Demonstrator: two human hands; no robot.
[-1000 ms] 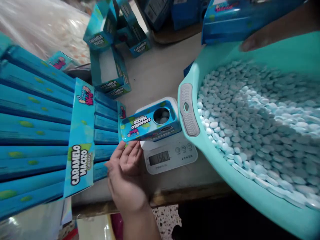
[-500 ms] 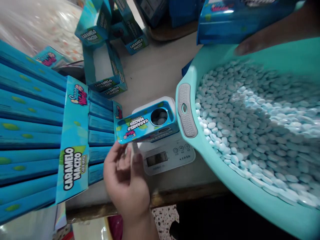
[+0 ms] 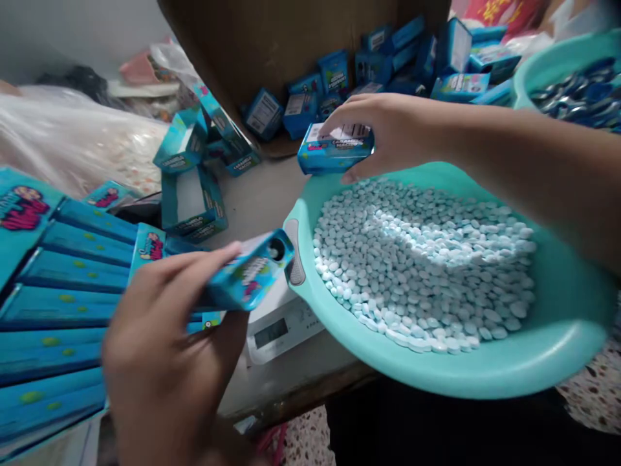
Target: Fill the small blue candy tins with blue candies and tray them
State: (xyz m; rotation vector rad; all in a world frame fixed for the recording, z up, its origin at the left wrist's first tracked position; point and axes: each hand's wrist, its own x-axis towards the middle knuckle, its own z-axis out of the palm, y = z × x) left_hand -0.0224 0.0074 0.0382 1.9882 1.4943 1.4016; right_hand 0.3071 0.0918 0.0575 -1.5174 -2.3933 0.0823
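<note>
Left hand (image 3: pixel 165 343) part-curled, gripping one blue candy box (image 3: pixel 255 275) beside one digital scale (image 3: pixel 272 333). Right hand (image 3: pixel 383 123) curled round a second box (image 3: pixel 327 155) at the far rim of one candy-filled basin (image 3: pixel 412 367).

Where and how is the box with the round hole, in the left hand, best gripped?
Probably by the long sides of the box, toward the end away from its round hole, coming from the person's left. It is long and straight-sided, and the hole sits near the end by the teal basin, so that grip should leave it uncovered.
</note>
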